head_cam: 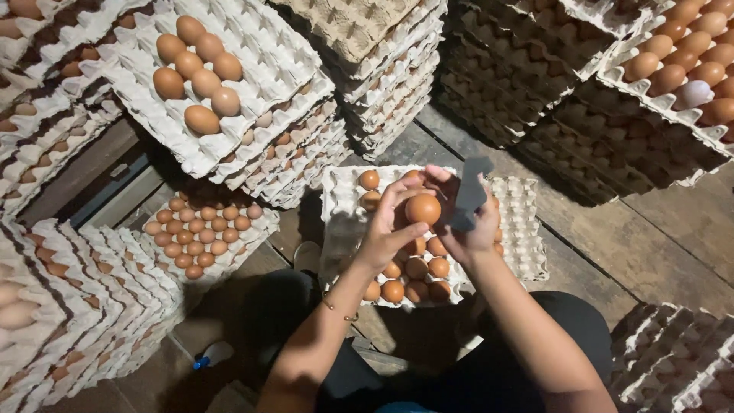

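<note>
My left hand [386, 229] holds a brown egg [423, 208] up at its fingertips over a grey pulp egg tray [527, 229] on the floor. My right hand [468, 229] is right beside it, gripping a dark grey flat pad [468, 195] whose edge rests against the egg. The tray below is partly filled with brown eggs [417, 279] on its left half; its right half shows bare cups. A thin bracelet [339, 310] circles my left wrist.
Stacks of egg trays ring me: a tall stack with several eggs on top [200, 76] at upper left, a full tray [200, 235] on the floor, empty stacks [69, 306] at left, dark stacks [612, 115] at right. A small bottle [212, 355] lies on the plank floor.
</note>
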